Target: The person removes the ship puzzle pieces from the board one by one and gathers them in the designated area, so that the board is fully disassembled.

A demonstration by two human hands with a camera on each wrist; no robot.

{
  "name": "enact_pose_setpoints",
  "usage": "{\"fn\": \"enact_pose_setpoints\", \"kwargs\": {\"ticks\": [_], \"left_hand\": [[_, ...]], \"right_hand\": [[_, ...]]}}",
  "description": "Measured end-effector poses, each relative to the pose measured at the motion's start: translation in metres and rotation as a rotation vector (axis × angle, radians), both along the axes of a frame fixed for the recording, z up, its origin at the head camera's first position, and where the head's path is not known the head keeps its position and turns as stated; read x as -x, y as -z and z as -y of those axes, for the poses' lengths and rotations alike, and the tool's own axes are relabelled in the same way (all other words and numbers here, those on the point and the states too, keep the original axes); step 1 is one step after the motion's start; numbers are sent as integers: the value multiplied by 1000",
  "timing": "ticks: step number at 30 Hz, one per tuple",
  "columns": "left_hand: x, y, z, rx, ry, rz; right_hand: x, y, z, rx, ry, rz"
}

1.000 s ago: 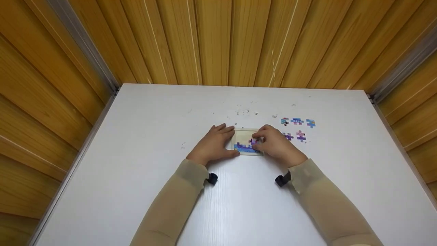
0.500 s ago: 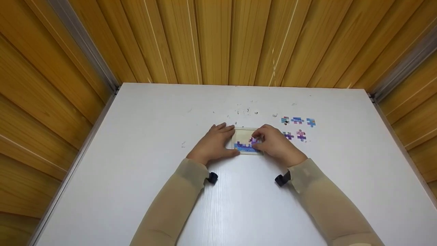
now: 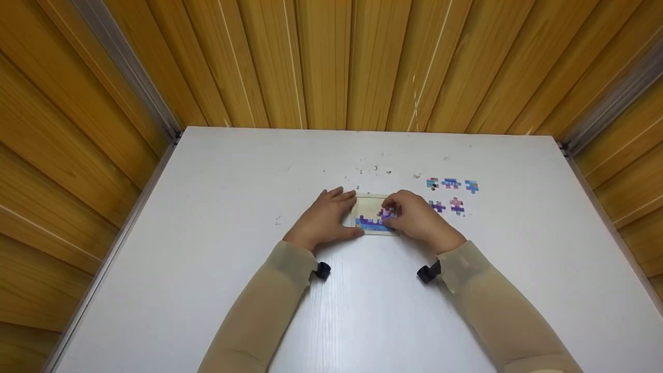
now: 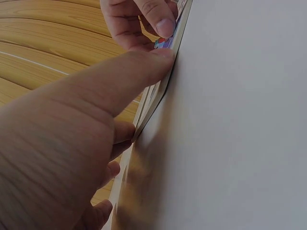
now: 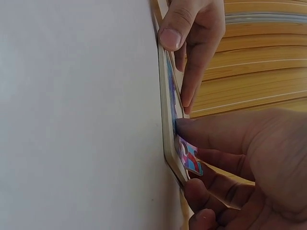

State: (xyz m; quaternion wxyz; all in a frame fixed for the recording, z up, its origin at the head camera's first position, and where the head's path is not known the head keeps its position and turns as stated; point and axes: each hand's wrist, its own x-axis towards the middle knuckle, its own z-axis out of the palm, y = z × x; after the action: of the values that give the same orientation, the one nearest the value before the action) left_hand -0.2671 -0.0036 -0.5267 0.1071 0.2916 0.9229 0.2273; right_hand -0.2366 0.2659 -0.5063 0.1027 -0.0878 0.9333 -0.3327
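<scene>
A small pale puzzle tray [image 3: 374, 196] lies mid-table, with a joined strip of blue and purple puzzle pieces [image 3: 369, 226] along its near side. My left hand [image 3: 325, 215] rests against the tray's left end, thumb on the near edge and fairly straight fingers by the far corner. Over the tray's right end, my right hand [image 3: 420, 221] pinches a pink and purple puzzle piece [image 5: 191, 159] between thumb and fingers. In the right wrist view that piece stands tilted, one side raised above the tray. My right fingers cover part of it in the head view.
Right of the tray lie several loose puzzle pieces [image 3: 451, 183] in two rows, one partly behind my right hand. Small dark marks [image 3: 376, 168] dot the white table [image 3: 233, 181] beyond the tray. Wood-look panels [image 3: 331, 62] rise behind the table's far edge.
Both hands stay in almost the same place. The pinched puzzle piece shows a little more between my right fingers, a very slight shift.
</scene>
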Motion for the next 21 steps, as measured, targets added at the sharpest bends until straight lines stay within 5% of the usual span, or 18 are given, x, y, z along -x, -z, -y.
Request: {"fn": "enact_pose_setpoints", "kwargs": {"ticks": [21], "left_hand": [[0, 0, -2, 7, -19, 15]], "right_hand": [[2, 2, -1, -22, -34, -16]]}}
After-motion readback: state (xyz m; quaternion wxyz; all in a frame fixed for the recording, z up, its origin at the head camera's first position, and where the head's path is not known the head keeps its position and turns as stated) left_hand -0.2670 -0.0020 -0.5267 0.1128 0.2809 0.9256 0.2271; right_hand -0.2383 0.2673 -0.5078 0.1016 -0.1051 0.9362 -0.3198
